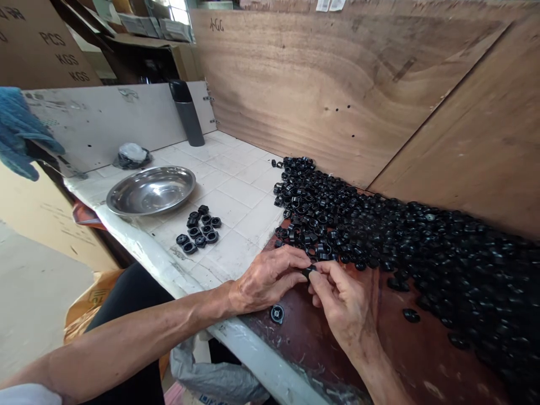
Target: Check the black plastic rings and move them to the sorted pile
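Between the fingertips of both my hands is a small black plastic part (309,271), partly covered by the fingers. My left hand (270,278) pinches it from the left, and my right hand (341,292) grips it from the right. Just behind the hands spreads a large heap of black plastic parts (363,225), ring-shaped ones at its left and rounder, cap-like ones at its right. One round black part with a pale centre (277,314) lies on the red-brown board (304,332) below my left hand. Another black cap (411,315) lies apart, right of my right hand.
On the white tiled surface (236,199) sit a group of black parts (199,230), a steel bowl (151,191) and a dark flask (187,115). A wooden panel (320,84) stands behind the heap. A blue cloth (21,132) hangs at far left.
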Tool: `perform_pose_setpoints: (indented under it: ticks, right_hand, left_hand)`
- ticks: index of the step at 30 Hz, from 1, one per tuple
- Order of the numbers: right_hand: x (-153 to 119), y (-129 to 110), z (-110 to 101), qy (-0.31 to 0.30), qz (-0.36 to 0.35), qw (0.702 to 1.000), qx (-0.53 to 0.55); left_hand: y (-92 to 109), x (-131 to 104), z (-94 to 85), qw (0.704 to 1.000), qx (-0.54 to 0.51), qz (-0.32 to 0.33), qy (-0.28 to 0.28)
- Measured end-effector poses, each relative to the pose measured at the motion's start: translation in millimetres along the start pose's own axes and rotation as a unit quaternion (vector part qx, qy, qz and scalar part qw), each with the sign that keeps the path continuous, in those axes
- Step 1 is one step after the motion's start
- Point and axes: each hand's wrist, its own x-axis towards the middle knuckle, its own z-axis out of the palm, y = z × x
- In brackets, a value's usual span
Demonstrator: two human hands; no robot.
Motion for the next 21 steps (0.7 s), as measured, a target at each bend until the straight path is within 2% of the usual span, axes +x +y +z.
perform_pose_setpoints:
  ticks: [2, 4, 6, 9, 10, 12, 14, 16, 18, 21]
  right_hand:
    - [-0.1, -0.8, 1.8, -0.032, 0.074, 0.996, 0.026]
    - [0.2, -0.8, 1.6, -0.034, 0.082, 0.996, 0.005]
    - [0.8, -0.2, -0.6, -0.008, 0.038, 0.999, -0.024]
    - [2.4, 1.6, -4.3, 0.021, -0.069, 0.997, -0.031]
    - [2.8, 2.3, -4.7, 0.028, -0.098, 0.994, -0.031]
    - [3.4, 3.5, -3.8, 0.039, -0.112, 0.993, -0.029]
    - [3.1, 4.2, -1.6, 0.026, -0.048, 0.999, -0.005]
    - [2.3, 4.1, -0.1, -0.011, 0.041, 0.999, 0.028]
    - [1.6, 3.5, -0.5, -0.018, 0.063, 0.997, 0.031]
    - [1.9, 2.4, -2.9, 0.024, -0.056, 0.998, -0.015]
  left_hand:
    - [-1.0, -0.9, 0.3, 0.999, 0.021, 0.024, -0.009]
    - [0.8, 0.5, 1.6, 1.000, -0.011, -0.022, -0.012]
    - [4.4, 3.6, 3.3, 0.990, -0.087, -0.108, 0.003]
    - [9.0, 7.1, 4.4, 0.956, -0.202, -0.213, 0.019]
    - [9.3, 7.3, 4.0, 0.951, -0.216, -0.222, 0.021]
    - [7.9, 6.2, 2.3, 0.964, -0.183, -0.194, 0.014]
    - [5.0, 4.0, 0.6, 0.987, -0.104, -0.120, 0.010]
    - [2.8, 2.5, 0.2, 0.997, -0.047, -0.067, 0.000]
    - [3.0, 2.7, 1.4, 0.993, -0.067, -0.096, 0.000]
    - [6.1, 5.0, 3.7, 0.957, -0.184, -0.225, -0.003]
